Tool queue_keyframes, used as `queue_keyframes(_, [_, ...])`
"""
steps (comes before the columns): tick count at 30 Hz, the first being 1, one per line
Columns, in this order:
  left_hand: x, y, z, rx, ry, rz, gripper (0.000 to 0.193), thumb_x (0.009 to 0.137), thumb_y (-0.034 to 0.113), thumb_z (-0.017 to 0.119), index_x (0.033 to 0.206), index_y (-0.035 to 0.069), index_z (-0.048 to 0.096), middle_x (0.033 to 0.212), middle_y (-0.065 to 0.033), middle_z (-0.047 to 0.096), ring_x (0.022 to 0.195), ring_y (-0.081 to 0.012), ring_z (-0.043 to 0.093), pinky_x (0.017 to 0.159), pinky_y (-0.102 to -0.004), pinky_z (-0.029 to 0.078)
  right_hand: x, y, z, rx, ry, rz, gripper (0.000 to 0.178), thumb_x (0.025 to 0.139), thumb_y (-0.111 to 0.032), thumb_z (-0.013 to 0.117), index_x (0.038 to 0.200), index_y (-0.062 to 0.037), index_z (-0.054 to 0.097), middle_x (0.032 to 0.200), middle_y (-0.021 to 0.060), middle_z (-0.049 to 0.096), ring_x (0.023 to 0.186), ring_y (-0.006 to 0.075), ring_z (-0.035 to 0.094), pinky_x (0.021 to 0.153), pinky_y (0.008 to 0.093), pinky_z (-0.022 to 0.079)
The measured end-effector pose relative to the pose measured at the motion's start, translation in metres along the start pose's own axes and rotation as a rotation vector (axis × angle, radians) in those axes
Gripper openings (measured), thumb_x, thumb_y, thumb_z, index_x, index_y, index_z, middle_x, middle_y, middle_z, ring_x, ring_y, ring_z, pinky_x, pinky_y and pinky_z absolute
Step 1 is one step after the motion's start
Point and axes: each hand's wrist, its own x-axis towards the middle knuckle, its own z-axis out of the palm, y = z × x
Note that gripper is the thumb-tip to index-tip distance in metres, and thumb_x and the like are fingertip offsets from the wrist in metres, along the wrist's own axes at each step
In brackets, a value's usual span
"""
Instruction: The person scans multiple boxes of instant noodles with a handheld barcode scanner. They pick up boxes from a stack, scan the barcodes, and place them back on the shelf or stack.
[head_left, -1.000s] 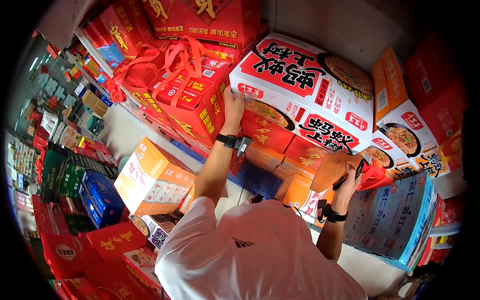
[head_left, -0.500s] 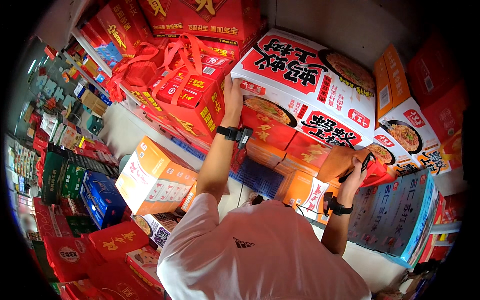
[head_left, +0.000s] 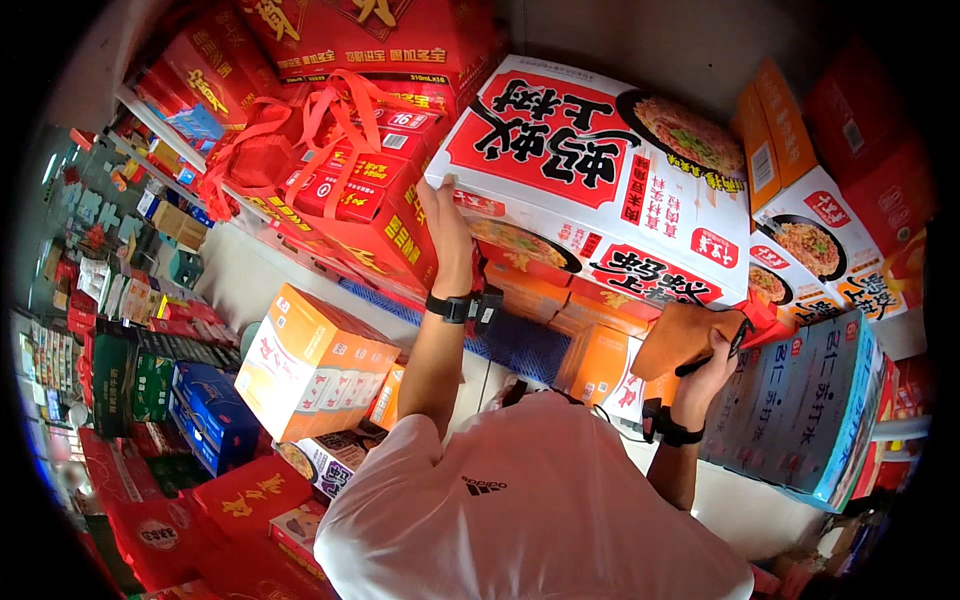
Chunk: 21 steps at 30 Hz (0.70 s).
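A large white and red carton (head_left: 570,215), printed with a noodle bowl, sits on the stack before me. My left hand (head_left: 446,235) grips its near left corner, thumb on the top edge and fingers down the side. An orange-brown cloth (head_left: 675,340) is in my right hand (head_left: 708,372), by the carton's near right corner. Something black with a loop shows beside the cloth in that hand; its kind is not clear. Left of the carton are red gift boxes (head_left: 375,200) with ribbon handles.
Orange and white cartons (head_left: 800,215) stand to the right, above shrink-wrapped blue-grey packs (head_left: 790,410). An orange and white carton (head_left: 310,365) is at my left, near a blue box (head_left: 208,415). Red boxes (head_left: 370,40) are piled at the back left. A blue mat (head_left: 515,348) lies below the shelf goods.
The carton's front edge has come nearer to me and a little left, with my left hand still on its corner. My right hand and the cloth have dropped slightly. The view has shifted somewhat.
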Motion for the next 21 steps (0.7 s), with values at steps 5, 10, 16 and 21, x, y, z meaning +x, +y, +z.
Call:
queue_keyframes(5, [0.000,-0.001,-0.003,0.025,-0.037,-0.001,0.048,0.106,0.020,0.048,0.149,0.000,0.041,0.144,-0.0157,0.052,0.131,-0.0252,0.049,0.113,-0.0368,0.034,-0.004,-0.001,-0.003,-0.120,-0.018,0.040,0.037,0.093,-0.021,0.065,0.122,0.0018,0.061,0.106,0.0061,0.065,0.098,0.0166,0.063,0.086,0.0299,0.048])
queue_keyframes(10, [-0.005,-0.005,-0.012,0.471,0.053,0.356,0.052,0.105,0.015,0.051,0.152,-0.002,0.037,0.152,-0.0213,0.043,0.141,-0.0337,0.040,0.119,-0.0420,0.029,0.013,-0.006,-0.038,-0.330,-0.079,-0.005,0.036,0.095,-0.012,0.062,0.127,0.0038,0.059,0.114,0.0081,0.066,0.104,0.0193,0.063,0.095,0.0309,0.048])
queue_keyframes(16, [-0.078,0.031,-0.030,0.620,-0.192,0.569,0.028,0.097,0.003,0.053,0.124,-0.002,0.060,0.136,-0.0191,0.056,0.130,-0.0348,0.049,0.113,-0.0444,0.035,0.009,-0.048,-0.065,-1.228,-0.144,-0.569,0.052,0.103,-0.029,0.063,0.136,0.0097,0.051,0.142,0.0239,0.045,0.132,0.0373,0.044,0.112,0.0417,0.036])
queue_keyframes(21, [-0.158,-0.034,-0.049,0.474,-0.549,-0.002,0.030,0.094,-0.008,0.054,0.117,0.005,0.066,0.108,-0.0107,0.067,0.092,-0.0230,0.061,0.088,-0.0326,0.049,0.014,-0.044,-0.123,-1.440,-0.122,-0.415,0.045,0.102,-0.031,0.066,0.112,0.0120,0.063,0.123,0.0240,0.055,0.110,0.0413,0.054,0.100,0.0471,0.043])
